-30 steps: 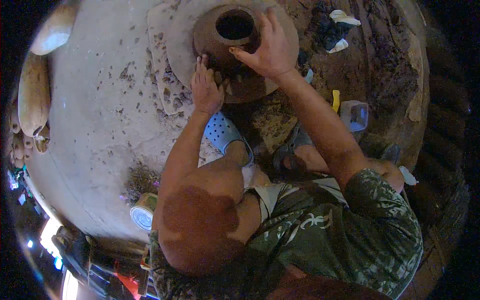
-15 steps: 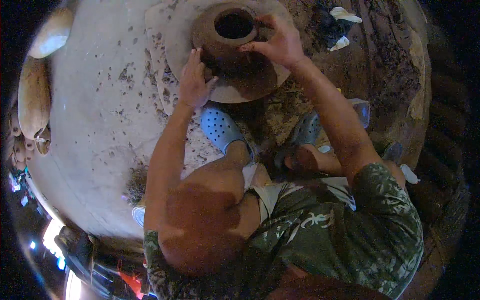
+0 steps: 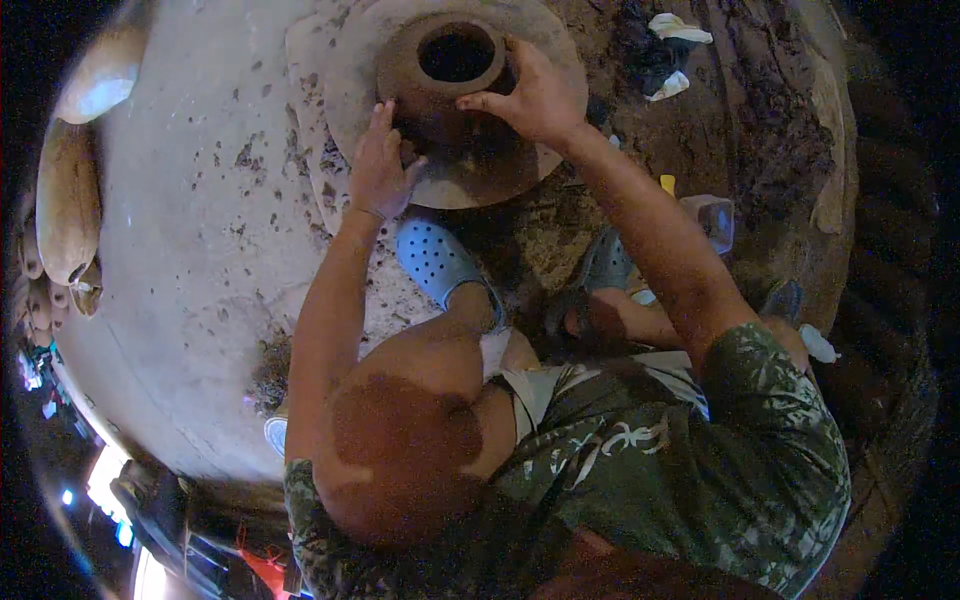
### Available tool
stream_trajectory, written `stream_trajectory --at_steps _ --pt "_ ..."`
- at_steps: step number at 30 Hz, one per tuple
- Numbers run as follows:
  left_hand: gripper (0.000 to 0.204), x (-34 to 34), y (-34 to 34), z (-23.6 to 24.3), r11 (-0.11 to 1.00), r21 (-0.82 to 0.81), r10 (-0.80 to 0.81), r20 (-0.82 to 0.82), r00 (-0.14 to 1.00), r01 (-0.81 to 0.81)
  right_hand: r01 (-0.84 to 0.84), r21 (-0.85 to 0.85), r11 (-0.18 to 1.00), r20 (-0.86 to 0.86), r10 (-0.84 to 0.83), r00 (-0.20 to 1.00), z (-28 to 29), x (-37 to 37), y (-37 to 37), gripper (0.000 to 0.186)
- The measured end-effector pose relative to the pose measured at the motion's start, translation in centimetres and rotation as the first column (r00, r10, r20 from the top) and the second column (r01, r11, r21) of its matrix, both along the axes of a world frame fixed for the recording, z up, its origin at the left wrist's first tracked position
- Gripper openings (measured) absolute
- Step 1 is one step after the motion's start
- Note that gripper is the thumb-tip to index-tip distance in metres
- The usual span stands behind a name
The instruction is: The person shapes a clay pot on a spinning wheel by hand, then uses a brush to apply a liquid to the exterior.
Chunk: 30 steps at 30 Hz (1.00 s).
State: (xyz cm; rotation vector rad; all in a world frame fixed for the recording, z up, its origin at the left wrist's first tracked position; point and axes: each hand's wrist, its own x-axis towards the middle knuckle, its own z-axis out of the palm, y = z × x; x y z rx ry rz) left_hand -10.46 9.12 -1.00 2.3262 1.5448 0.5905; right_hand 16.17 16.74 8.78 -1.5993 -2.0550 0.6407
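A round brown clay pot point(image 3: 428, 98) with a wide dark mouth stands upright on a pale round disc point(image 3: 352, 95) in front of me. My right hand point(image 3: 545, 100) grips the pot's right shoulder just under the rim, thumb across the near side and fingers curving round the right. Against the pot's lower left side rests my left hand point(image 3: 382, 168), its index and middle fingers stretched out and its thumb apart. Part of the pot's right wall is hidden behind my right hand, and its near side lies in shadow.
Blue clogs point(image 3: 438, 262) are on my feet, close to the disc. A clear plastic tub point(image 3: 712, 222) and a yellow item point(image 3: 668, 184) are beside my right forearm. Long rounded clay-coloured vessels point(image 3: 70, 205) line the far left. White scraps point(image 3: 680, 28) lie at upper right.
My right hand has slid a little leftward along the pot's shoulder, thumb reaching further across the near side. My left hand stays at the pot's lower left. The view has shifted slightly.
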Motion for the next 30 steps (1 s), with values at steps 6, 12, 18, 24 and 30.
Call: stream_trajectory --at_steps 6,12,18,24,30 --pt "0.053 1.5 -0.1 1.0 0.995 -0.081 0.061 0.033 0.998 -0.058 -0.023 0.257 0.966 0.143 -0.015 0.99 -3.0 1.0 -0.4 0.095" --pt "0.052 2.1 -1.0 1.5 0.995 -0.06 0.082 0.008 0.997 -0.081 0.031 -0.041 0.999 -0.145 -0.037 0.989 -0.7 -0.7 -0.8 0.102" --pt "0.049 2.6 -1.2 1.2 0.997 -0.017 0.081 0.025 0.996 -0.08 0.006 0.241 0.971 0.113 -0.035 0.993 -3.7 -0.1 -0.5 0.112" --pt "0.047 3.2 -1.9 0.9 0.993 -0.032 0.115 -0.054 0.992 -0.117 0.131 0.17 0.977 -0.167 -0.103 0.981 -2.0 -2.1 -1.5 0.12" --pt "0.045 3.9 -2.4 0.4 0.989 0.021 0.144 -0.002 0.99 -0.144 0.228 0.108 0.968 0.059 -0.235 0.97 -3.3 -2.6 -2.6 0.132"
